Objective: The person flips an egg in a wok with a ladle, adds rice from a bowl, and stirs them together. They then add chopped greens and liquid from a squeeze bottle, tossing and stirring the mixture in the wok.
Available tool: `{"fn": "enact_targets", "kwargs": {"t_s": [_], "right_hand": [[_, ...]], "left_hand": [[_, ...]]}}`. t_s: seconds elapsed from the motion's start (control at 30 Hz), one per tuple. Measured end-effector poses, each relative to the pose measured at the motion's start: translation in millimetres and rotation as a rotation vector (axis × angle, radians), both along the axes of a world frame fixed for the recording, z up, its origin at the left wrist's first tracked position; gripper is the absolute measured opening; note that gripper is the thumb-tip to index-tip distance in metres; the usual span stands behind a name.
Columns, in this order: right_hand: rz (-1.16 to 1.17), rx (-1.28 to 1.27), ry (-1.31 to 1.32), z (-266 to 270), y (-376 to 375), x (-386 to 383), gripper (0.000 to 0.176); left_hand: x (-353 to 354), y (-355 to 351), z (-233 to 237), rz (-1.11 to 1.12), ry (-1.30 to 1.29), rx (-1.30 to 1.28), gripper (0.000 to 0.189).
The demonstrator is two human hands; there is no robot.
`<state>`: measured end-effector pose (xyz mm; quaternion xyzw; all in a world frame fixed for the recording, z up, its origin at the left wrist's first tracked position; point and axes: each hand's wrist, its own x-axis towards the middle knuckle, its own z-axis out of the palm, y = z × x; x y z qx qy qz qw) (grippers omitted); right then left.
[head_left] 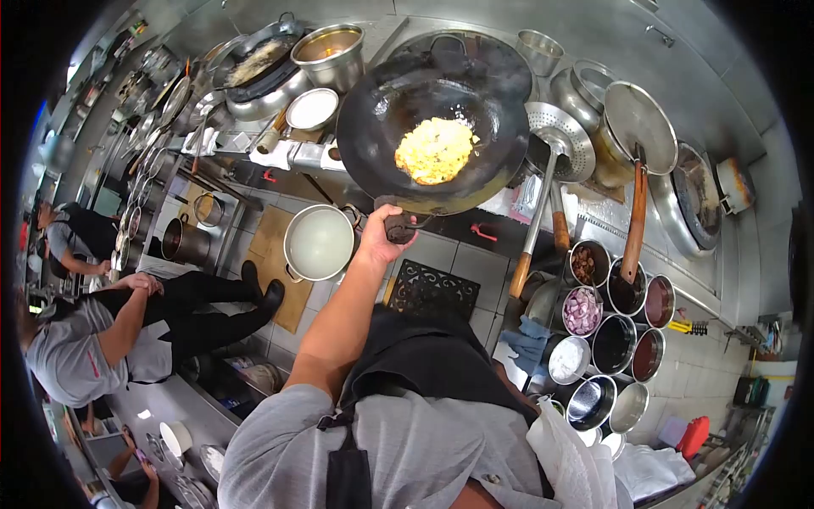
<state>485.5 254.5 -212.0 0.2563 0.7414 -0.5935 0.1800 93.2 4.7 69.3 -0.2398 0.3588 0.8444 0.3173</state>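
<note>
- Standing at the far left, a co-worker [97, 339] in a grey shirt and dark trousers has both hands clasped; a second co-worker [78, 233] is behind.
- Toward the upper left, a blackened pan [284, 38] with frying food sits near a deep metal pot [335, 72] of orange-brown liquid, with a white-filled bowl [312, 109] just below that pot.
- Lower down, a two-handled pan [319, 242] of cloudy liquid is near the left forearm.
- The left hand [383, 237] is clenched around the near handle of the wok [373, 136], against a dark pad [398, 226].
- The wok is straight ahead, yellow egg-like food [437, 151] gathered in its bowl; I cannot tell whether it rests on the burner.
- Right of it lie a perforated ladle [564, 140] and a mesh strainer [640, 127], handles pointing nearer the person.
- Farther right, round tins hold chopped purple onion [582, 310], white powder [569, 359] and dark sauce [614, 343].
- The right hand is hidden, so I cannot tell its state.
</note>
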Motion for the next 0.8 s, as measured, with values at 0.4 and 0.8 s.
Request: {"fn": "enact_targets", "kwargs": {"t_s": [0.4,0.8], "right_hand": [[0.285,-0.054,-0.407,41.3,13.7,-49.8,0.012],[1.075,0.279,0.226,167.2,-351.1,-278.2,0.026]], "left_hand": [[158.6,-123.5,6.1,-0.015,0.066,0.147,0.045],[390.2,-325.9,-34.4,0.366,0.193,-0.904,0.067]]}}
